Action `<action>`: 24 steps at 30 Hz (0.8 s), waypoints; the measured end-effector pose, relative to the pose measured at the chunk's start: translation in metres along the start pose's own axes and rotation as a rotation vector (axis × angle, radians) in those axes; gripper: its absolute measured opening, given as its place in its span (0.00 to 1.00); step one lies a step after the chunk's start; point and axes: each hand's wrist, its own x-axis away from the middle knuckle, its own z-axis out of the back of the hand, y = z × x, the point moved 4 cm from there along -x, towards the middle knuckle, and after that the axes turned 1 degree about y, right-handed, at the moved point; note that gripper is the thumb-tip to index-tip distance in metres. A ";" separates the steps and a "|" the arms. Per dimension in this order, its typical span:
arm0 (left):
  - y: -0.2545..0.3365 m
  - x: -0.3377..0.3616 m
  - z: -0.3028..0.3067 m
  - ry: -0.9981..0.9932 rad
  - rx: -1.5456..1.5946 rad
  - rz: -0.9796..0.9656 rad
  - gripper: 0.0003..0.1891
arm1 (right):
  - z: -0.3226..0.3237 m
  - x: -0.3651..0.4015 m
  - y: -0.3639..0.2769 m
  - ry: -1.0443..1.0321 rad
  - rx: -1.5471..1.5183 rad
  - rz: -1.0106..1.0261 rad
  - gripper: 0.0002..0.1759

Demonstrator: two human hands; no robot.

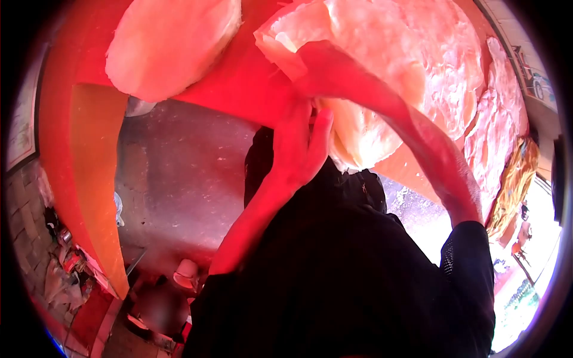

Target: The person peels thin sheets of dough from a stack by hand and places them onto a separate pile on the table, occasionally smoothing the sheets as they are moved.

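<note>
Everything is tinted red. A large, thin, pale round sheet, like a flatbread, lies on a red surface at the top middle. My left hand reaches up to the sheet's near edge and pinches it between thumb and fingers. My right arm crosses from the lower right over the sheet. My right hand grips the sheet's left edge, which is lifted and folded there; its fingertips are hidden. A second pale round sheet lies at the upper left, apart from both hands.
More pale sheets lie along the right side of the red surface. An orange panel hangs down at the left. Below is a grey floor with clutter at the lower left. My dark clothing fills the lower middle.
</note>
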 end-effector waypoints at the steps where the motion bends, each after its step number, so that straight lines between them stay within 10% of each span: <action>1: 0.004 0.003 -0.001 0.123 0.142 0.076 0.21 | 0.003 -0.001 0.006 0.012 0.021 0.024 0.20; 9: -0.094 0.046 0.013 0.451 0.872 0.567 0.19 | 0.109 0.075 0.024 0.278 0.287 0.114 0.18; 12: -0.082 0.046 -0.008 -0.016 0.940 0.328 0.26 | 0.134 0.094 0.023 0.382 0.413 0.131 0.18; 17: -0.081 0.004 -0.039 -0.275 1.276 0.674 0.34 | 0.173 0.089 0.043 0.529 0.517 0.102 0.17; 24: -0.017 -0.068 -0.018 -0.089 1.665 0.343 0.28 | 0.223 0.107 0.177 0.673 0.129 -0.146 0.18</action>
